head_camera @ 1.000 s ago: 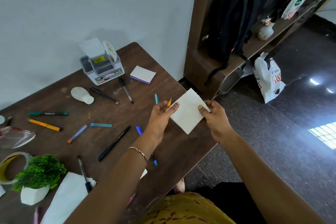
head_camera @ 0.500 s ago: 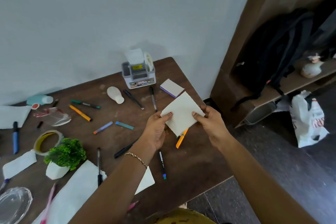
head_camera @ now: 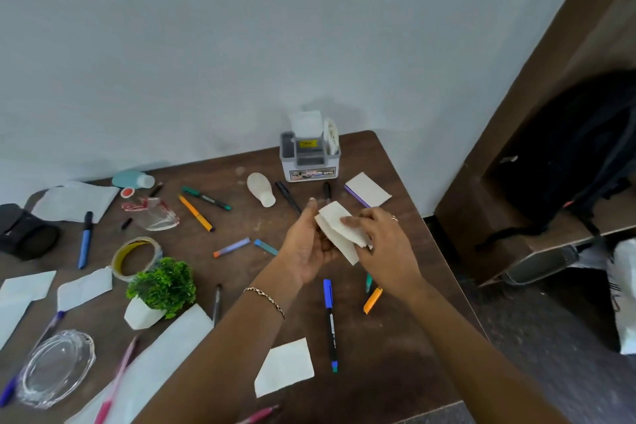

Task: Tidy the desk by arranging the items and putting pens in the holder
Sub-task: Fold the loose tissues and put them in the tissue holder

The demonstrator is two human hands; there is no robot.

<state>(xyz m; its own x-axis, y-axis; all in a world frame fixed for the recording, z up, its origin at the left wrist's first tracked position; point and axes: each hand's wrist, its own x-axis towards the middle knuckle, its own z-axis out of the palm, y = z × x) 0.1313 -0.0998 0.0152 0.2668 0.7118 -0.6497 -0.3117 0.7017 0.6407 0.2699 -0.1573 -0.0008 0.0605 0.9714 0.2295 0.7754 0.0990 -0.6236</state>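
pens and markers [head_camera: 196, 213]: fourteen, as far as can be told
paper sheets [head_camera: 285, 367]: six, one folded
bottles [head_camera: 261, 189]: two, one white, one teal
holder [head_camera: 309, 162]: one
notepad [head_camera: 369, 189]: one
tape roll [head_camera: 121, 256]: one
potted plant [head_camera: 161, 286]: one
glass dish [head_camera: 55, 368]: one
black case [head_camera: 24, 232]: one

Black backpack [head_camera: 581, 148] on wooden shelf [head_camera: 559, 244], white bag [head_camera: 624, 303] nearby
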